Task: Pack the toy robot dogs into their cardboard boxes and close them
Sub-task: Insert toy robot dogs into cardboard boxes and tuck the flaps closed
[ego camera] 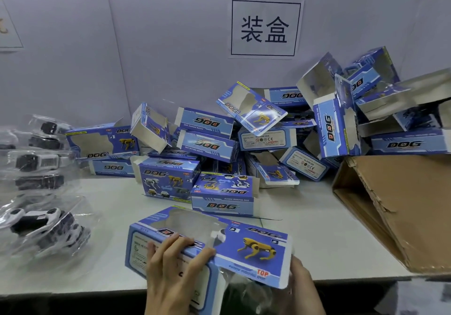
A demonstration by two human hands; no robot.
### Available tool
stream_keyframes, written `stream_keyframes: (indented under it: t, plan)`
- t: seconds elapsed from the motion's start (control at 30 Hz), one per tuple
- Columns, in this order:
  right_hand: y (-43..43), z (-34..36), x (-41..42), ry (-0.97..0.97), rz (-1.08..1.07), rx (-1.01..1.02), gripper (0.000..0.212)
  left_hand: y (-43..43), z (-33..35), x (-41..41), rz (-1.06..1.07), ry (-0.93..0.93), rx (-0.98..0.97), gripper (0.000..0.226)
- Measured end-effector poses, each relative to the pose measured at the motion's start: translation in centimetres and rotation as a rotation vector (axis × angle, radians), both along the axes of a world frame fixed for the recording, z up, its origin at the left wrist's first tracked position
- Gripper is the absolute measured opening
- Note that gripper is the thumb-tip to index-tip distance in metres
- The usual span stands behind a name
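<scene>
I hold a blue cardboard DOG box (253,249) tilted above the table's front edge. My left hand (170,266) grips its near left side, fingers curled over the top edge by the window. My right hand (301,283) is at the box's open right end, mostly hidden behind the flap. Through the window I see a white toy part inside. A clear plastic shell (246,288) shows below the box. Several black-and-white toy robot dogs in clear blister packs (46,222) lie at the left.
A heap of several blue DOG boxes (219,144), many open, is piled against the back wall. A large brown carton (400,207) lies on its side at the right. The white table (305,219) has bare surface between the heap and me.
</scene>
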State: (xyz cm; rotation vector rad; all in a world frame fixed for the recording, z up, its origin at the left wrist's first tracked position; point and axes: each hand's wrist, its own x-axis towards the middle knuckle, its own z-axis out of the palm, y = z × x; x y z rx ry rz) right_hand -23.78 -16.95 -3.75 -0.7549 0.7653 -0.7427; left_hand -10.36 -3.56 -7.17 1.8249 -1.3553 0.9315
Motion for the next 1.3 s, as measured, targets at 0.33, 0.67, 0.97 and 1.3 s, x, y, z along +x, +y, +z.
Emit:
stream_keyframes:
  t: [0.33,0.67,0.97,1.3]
  plan:
    - [-1.6,0.6,-1.0,0.037,0.406,-0.338,0.045,0.3,0.1,1.2,0.049,0.268,-0.274,0.057]
    - [0.0,-1.4,-0.2,0.513,0.203,-0.741,0.016,-1.6,0.3,-1.8,-0.056,0.213,-0.104,0.071]
    - [1.0,0.1,-1.3,0.017,-0.185,-0.935,0.049,-2.4,-0.2,-3.3,-0.233,0.793,-0.480,0.095]
    - [1.2,8.2,-2.0,0.171,0.037,-1.645,0.038,-3.1,0.2,-2.8,-0.311,1.048,-0.423,0.101]
